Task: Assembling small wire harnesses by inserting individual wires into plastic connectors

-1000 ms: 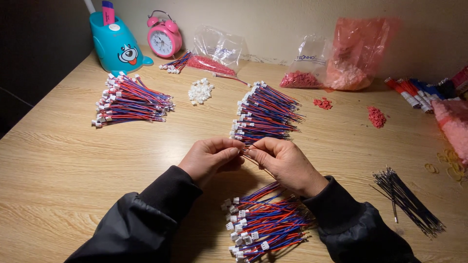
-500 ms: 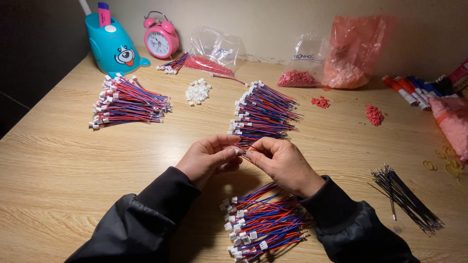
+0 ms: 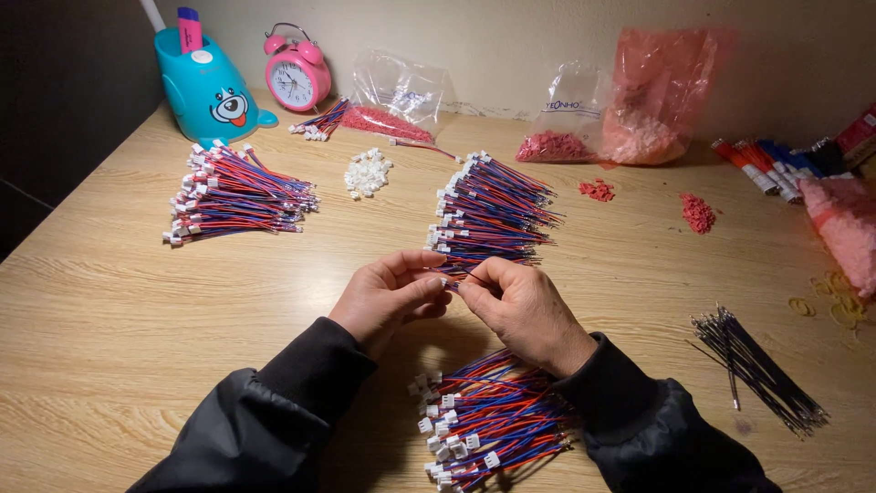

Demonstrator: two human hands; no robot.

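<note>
Both hands meet at the middle of the wooden table [image 3: 109,329], fingertips pinched together over one small piece. The left hand [image 3: 388,297] pinches narrow, thumb and forefinger closed on a white connector [image 3: 445,282] that peeks out at its 3 o'clock side. The right hand [image 3: 525,306] is pinched narrow too, holding a thin wire [image 3: 474,277] at its 9 o'clock edge, the wire's end reaching the connector; whether the wire sits inside the connector is too small to tell. So the connector lies right between the two sets of fingertips, touching both. At 12 o'clock from the hands, just beyond the fingers, lies a pile of red and blue wire leads with white plugs [image 3: 493,215]. At 6 o'clock, between the black sleeves, lies a second such pile [image 3: 484,424], and a third pile [image 3: 237,196] lies at 10 o'clock, well apart. A small heap of loose white connectors [image 3: 367,172] lies at 11 o'clock. A bundle of black wires [image 3: 757,365] lies at 4 o'clock from the right hand. Along the far edge stand a blue pen holder [image 3: 205,87], a pink alarm clock [image 3: 297,78] and clear bags of red parts [image 3: 630,110].
</note>
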